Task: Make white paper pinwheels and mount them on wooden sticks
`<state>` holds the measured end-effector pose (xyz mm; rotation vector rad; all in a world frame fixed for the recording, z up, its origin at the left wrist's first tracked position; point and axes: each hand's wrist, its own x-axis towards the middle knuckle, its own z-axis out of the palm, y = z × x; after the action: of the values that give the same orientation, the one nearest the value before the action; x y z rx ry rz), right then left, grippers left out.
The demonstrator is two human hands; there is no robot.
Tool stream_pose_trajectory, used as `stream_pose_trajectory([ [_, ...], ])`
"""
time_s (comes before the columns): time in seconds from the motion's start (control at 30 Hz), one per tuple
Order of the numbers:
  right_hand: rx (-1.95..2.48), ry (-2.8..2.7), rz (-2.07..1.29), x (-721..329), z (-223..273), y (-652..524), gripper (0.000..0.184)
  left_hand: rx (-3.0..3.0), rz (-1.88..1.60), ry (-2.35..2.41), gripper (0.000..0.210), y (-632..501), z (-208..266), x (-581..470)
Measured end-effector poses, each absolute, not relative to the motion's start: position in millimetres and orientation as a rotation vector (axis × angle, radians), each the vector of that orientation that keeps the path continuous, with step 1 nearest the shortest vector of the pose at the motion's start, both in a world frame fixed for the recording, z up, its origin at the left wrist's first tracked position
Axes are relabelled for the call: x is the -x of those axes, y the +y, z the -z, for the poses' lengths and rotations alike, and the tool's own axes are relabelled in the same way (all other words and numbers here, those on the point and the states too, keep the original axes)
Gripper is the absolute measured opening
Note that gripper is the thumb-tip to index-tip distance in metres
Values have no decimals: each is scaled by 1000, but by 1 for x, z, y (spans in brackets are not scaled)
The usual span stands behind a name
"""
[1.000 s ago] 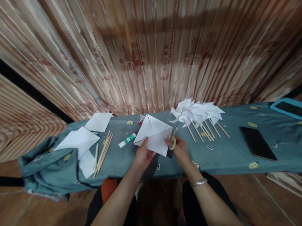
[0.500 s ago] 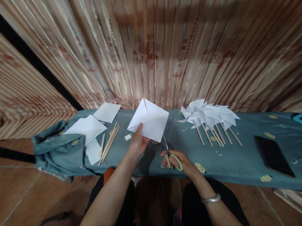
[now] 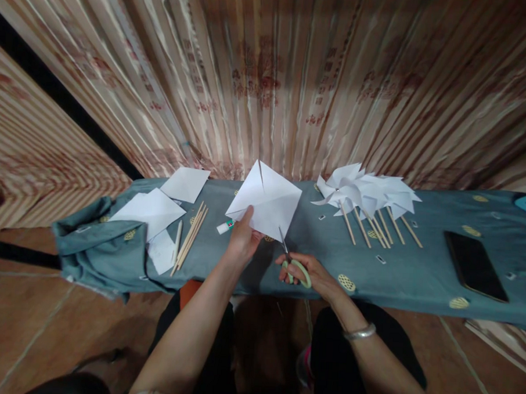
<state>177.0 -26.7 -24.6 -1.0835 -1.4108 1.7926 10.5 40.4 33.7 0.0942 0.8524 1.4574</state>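
Observation:
My left hand point(image 3: 244, 238) pinches a square white sheet of paper point(image 3: 269, 200) by its lower left part, thumb on top. Slits run inward from the sheet's top and left corners. In my right hand point(image 3: 301, 269) is a pair of scissors point(image 3: 297, 273) with pale green handles, fingers through the loops. The blades are at the sheet's bottom corner, one of them lying over the paper. A small white tube or stick with a green and red label point(image 3: 225, 226) lies beside my left hand.
Several paper pinwheels point(image 3: 368, 190) on sticks lie to the right, with a dark phone or tablet point(image 3: 477, 265) farther right. Left are loose wooden sticks point(image 3: 190, 240), a pale pencil-like stick point(image 3: 178, 240) and white paper sheets point(image 3: 151, 209). A green cloth point(image 3: 399, 272) covers the narrow table before a curtain point(image 3: 267, 92).
The scissors have moved from beside the sheet's bottom corner onto it, a blade now over the paper. The sheet sits slightly farther right and higher in view.

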Motion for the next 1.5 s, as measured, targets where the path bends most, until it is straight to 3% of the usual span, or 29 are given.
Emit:
stream_pose_trajectory([
  [1.5,1170,-1256,-1787,-173,18,-27,45,-80,-1481,868,22,40,-34,-13],
])
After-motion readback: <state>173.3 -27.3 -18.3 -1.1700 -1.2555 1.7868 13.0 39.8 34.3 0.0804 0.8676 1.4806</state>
